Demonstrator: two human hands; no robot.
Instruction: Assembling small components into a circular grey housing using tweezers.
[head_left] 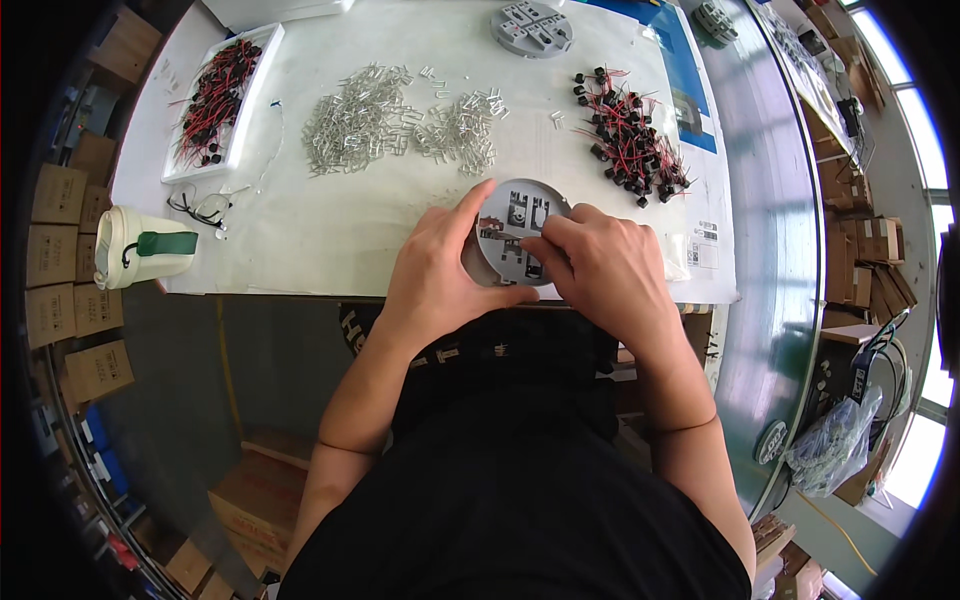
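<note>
A worker seated at a white-covered workbench (330, 230) bends over a round grey plastic disc (513, 228) with small moulded slots, held at the near edge of the bench just in front of the body. The left hand (440, 265) is curled around the disc's left rim, thumb stretched up along its upper edge and fingers wrapped beneath, gripping it steady and slightly tilted toward the worker. The right hand (600, 265) lies over the disc's right half, its fingers drawn together in a pinch and pressed against the disc's face; whether anything small sits between those fingertips cannot be made out. Both forearms rise from the lower edge, elbows spread wide, wrists angled inward so the hands meet over the disc. Beyond the hands, a scattered heap of small silver metal clips (400, 125) spreads across the bench, and to its right lies a pile of black components with red wires (630, 140). A white rectangular tray of similar red-wired parts (220, 95) sits at the far left, a white lidded cup with a green sleeve (140, 248) lies on its side near the left edge, and a second grey round disc (532, 25) rests at the far side.
</note>
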